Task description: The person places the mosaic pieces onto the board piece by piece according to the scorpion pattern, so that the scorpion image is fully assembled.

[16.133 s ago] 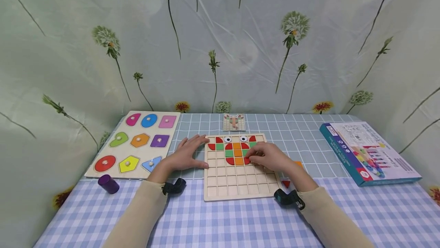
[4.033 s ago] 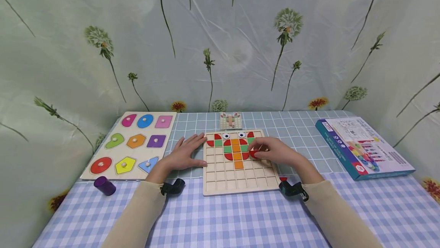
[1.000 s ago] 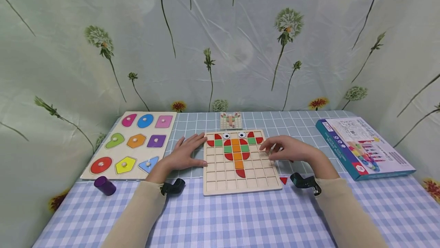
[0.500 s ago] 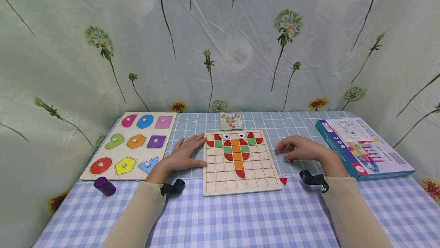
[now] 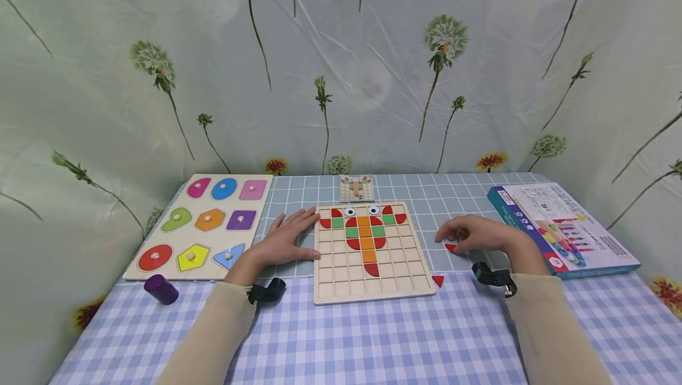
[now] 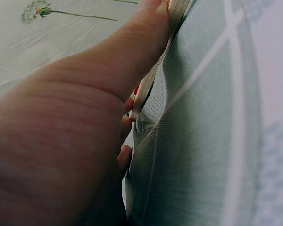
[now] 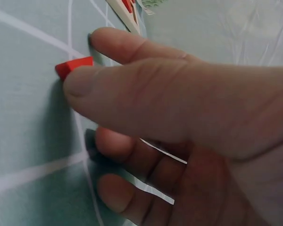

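A wooden grid board (image 5: 341, 284) lies in the middle, with red, green and orange pieces and two eye pieces forming a figure in its upper part. My left hand (image 5: 288, 243) rests at the board's left edge, fingers spread and thumb against the side. Right of the board, my right hand (image 5: 479, 235) is down over the cloth at a small red triangle piece (image 5: 450, 248). In the right wrist view, the thumb (image 7: 85, 84) overlaps that red piece (image 7: 80, 62), while the index finger (image 7: 118, 44) stands apart beyond it.
A second red triangle (image 5: 438, 281) lies by the board's lower right corner. Behind the board is a small pattern card (image 5: 357, 188). A knobbed shape puzzle (image 5: 186, 195) and a purple cylinder (image 5: 161, 289) are at left, a flat box (image 5: 565, 228) at right.
My right hand has moved right, off the board and down to the red triangle. Since the earliest frame, orange squares and red rounded pieces have joined the figure. My left hand stays put.
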Demonstrator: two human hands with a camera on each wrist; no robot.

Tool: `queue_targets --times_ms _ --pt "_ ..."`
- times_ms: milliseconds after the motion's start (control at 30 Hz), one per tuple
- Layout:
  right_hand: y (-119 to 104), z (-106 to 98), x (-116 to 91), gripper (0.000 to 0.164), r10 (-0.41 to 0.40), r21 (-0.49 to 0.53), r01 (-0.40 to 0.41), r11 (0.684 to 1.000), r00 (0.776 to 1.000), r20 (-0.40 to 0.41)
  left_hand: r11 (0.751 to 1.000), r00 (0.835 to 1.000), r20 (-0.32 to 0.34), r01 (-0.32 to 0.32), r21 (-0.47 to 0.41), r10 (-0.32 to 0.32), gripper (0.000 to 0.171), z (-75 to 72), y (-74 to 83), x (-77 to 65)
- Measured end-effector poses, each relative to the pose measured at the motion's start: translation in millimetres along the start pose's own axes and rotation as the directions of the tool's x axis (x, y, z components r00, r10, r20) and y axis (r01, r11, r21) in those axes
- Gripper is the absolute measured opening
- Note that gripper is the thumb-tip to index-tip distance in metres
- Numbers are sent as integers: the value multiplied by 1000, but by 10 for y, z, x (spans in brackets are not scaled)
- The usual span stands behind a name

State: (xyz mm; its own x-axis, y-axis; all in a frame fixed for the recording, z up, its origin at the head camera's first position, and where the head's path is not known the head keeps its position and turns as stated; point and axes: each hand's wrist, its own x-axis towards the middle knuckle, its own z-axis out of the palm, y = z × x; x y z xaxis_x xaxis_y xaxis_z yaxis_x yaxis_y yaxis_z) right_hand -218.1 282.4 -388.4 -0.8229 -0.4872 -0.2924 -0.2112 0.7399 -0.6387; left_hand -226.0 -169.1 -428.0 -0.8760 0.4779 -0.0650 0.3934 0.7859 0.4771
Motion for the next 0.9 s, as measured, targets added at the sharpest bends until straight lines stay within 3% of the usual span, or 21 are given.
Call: queue_targets --times_ms 467,900 --pt "-49 73 120 15 30 -56 -33 998 998 -58 1000 1000 0 3 1 -3 96 0 -6 3" --pt "-215 191 239 19 50 -42 -55 998 991 -123 1000 1000 -1 -2 1 2 96 2 -18 5"
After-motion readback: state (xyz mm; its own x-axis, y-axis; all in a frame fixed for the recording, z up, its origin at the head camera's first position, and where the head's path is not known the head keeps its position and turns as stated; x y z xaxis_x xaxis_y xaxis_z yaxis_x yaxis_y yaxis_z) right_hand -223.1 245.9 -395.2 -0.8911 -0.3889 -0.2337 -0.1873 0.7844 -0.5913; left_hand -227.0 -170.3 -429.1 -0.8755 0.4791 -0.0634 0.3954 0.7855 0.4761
